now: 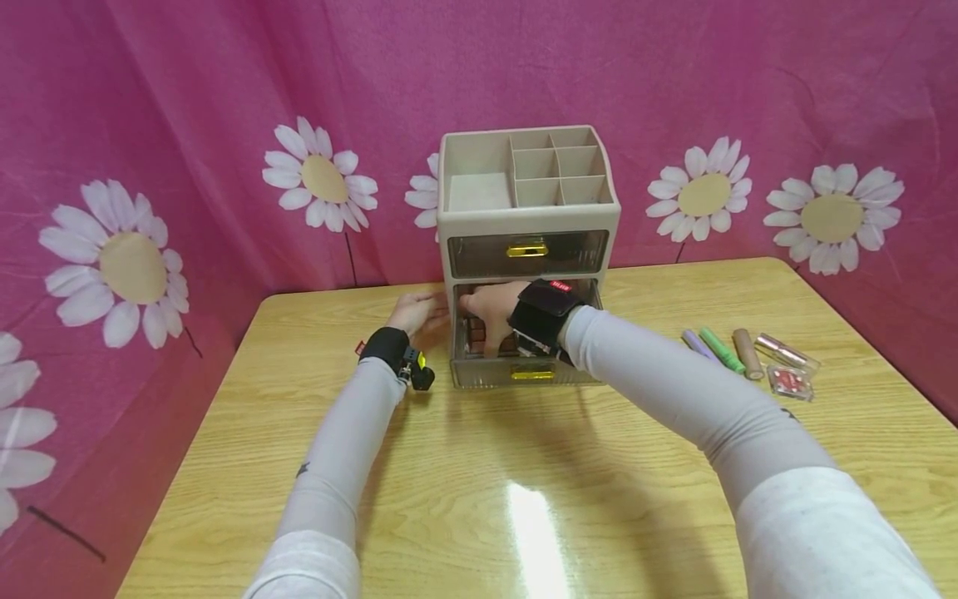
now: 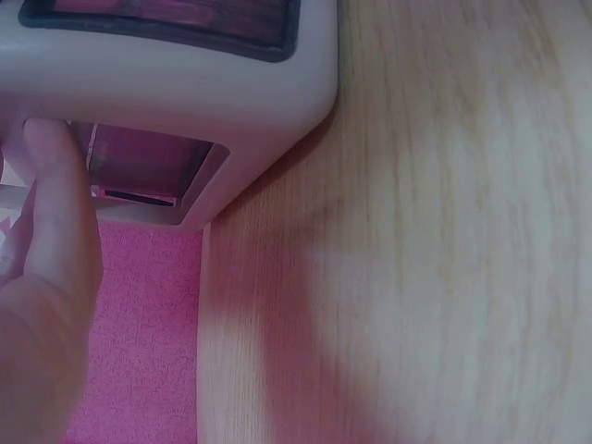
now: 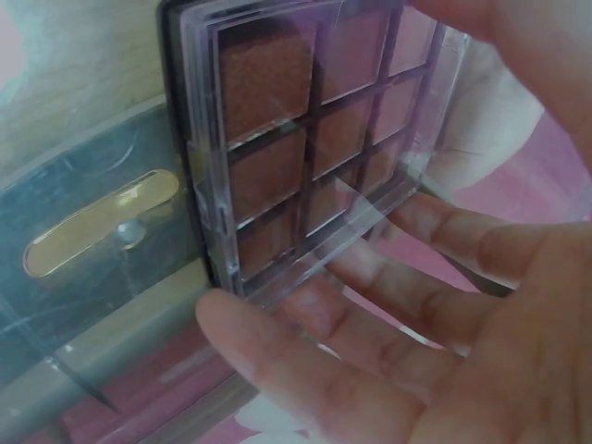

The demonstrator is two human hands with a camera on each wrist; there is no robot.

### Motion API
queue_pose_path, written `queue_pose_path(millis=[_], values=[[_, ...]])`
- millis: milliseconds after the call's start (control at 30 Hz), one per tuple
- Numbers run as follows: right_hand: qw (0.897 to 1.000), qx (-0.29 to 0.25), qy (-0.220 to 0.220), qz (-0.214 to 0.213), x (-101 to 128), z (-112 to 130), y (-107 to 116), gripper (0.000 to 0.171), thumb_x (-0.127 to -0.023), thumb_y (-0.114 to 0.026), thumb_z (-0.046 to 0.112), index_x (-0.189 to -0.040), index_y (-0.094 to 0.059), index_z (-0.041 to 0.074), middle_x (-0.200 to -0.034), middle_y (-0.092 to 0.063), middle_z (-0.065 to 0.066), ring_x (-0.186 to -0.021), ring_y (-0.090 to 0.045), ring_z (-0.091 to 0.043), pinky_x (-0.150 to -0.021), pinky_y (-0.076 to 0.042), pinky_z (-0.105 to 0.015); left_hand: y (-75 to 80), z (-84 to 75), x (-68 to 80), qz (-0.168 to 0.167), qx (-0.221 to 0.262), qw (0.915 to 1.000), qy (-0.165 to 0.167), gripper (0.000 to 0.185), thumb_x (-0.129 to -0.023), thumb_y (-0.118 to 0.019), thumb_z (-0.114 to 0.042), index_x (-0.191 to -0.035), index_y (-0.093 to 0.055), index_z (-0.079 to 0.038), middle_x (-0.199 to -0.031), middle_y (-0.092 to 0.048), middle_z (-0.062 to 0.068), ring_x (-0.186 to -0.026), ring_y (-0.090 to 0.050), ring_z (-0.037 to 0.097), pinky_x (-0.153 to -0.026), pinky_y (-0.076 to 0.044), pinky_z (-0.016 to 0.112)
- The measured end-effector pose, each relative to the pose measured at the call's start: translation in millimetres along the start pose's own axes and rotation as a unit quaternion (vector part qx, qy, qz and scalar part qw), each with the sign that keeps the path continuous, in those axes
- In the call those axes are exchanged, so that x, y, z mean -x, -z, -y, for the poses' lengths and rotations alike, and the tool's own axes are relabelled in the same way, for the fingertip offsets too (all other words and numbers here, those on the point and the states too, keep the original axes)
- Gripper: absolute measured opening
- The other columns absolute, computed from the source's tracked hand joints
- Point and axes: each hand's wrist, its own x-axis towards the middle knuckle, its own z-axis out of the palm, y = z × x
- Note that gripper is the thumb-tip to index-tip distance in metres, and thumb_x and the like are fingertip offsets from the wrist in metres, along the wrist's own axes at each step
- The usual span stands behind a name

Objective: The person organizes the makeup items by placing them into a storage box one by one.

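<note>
A beige cosmetics organizer (image 1: 479,218) stands at the back of the table, its lower smoky clear drawer (image 1: 486,374) pulled out. My right hand (image 1: 496,309) reaches down into that drawer and holds an eyeshadow palette (image 3: 268,102). In the right wrist view the palette has brown and pinkish pans under a clear lid; the thumb is at its upper edge and the fingers at its lower edge. On the organizer's left side, my left hand (image 1: 419,314) rests with extended fingers against the casing, near a side opening seen in the left wrist view.
To the right on the wooden table (image 1: 449,499) lie a purple tube (image 1: 698,343), a green tube (image 1: 722,349), a brown tube (image 1: 747,353), a shiny pink tube (image 1: 787,353) and a small red compact (image 1: 790,383). The upper drawer (image 1: 486,254) is closed. A pink flowered cloth hangs behind.
</note>
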Motion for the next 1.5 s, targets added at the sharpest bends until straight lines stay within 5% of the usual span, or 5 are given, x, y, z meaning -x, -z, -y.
queue_pose_path(millis=[167, 600, 1033, 1400, 1500], values=[[1.0, 0.001, -0.002, -0.002, -0.3, 0.5, 0.2, 0.078, -0.068, -0.079, 0.034, -0.129, -0.042, 0.002, -0.124, -0.051, -0.016, -0.116, -0.046, -0.027, -0.097, -0.043, -0.034, -12.4, -15.1, 21.1, -0.028, -0.047, 0.9984, 0.017, 0.04, -0.097, -0.038, -0.002, -0.136, -0.036, 0.005, -0.13, -0.048, 0.022, -0.113, -0.051, 0.025, -0.095, -0.046, 0.031], [0.999, -0.03, 0.006, 0.008, 4.0, -5.0, 1.6, 0.084, -0.069, -0.079, 0.035, -0.134, -0.036, 0.004, -0.131, -0.045, -0.017, -0.121, -0.041, -0.028, -0.103, -0.037, -0.037, -12.2, -13.7, 20.0, -0.024, -0.039, 0.9988, 0.016, 0.038, -0.096, -0.039, -0.001, -0.134, -0.038, 0.007, -0.129, -0.048, 0.022, -0.112, -0.052, 0.026, -0.093, -0.047, 0.03], [0.997, -0.06, 0.037, 0.024, 42.6, -15.2, 17.0, 0.07, -0.089, -0.057, 0.04, -0.146, -0.023, 0.019, -0.146, -0.03, -0.011, -0.132, -0.031, -0.027, -0.109, -0.026, -0.043, -13.2, -16.3, 25.7, -0.024, -0.027, 0.9992, 0.019, 0.039, -0.096, -0.04, -0.002, -0.134, -0.038, 0.007, -0.13, -0.047, 0.022, -0.114, -0.05, 0.027, -0.095, -0.046, 0.032], [0.988, -0.082, 0.107, -0.072, 108.1, -20.4, 11.7, 0.068, -0.089, -0.059, 0.035, -0.144, -0.026, 0.014, -0.147, -0.03, -0.009, -0.132, -0.03, -0.025, -0.109, -0.027, -0.042, 9.4, 19.7, -28.7, -0.026, 0.017, 0.9994, -0.012, 0.035, -0.093, -0.049, -0.001, -0.127, -0.048, 0.006, -0.116, -0.056, 0.02, -0.103, -0.056, 0.028, -0.088, -0.051, 0.033], [0.983, -0.084, 0.121, -0.111, 125.5, -23.3, 2.5, 0.067, -0.088, -0.061, 0.033, -0.143, -0.03, 0.013, -0.144, -0.034, -0.009, -0.131, -0.032, -0.025, -0.108, -0.031, -0.041, 8.4, 18.6, -26.8, -0.024, 0.018, 0.9995, -0.013, 0.036, -0.093, -0.049, -0.001, -0.128, -0.047, 0.007, -0.117, -0.056, 0.021, -0.103, -0.056, 0.027, -0.088, -0.051, 0.033]])
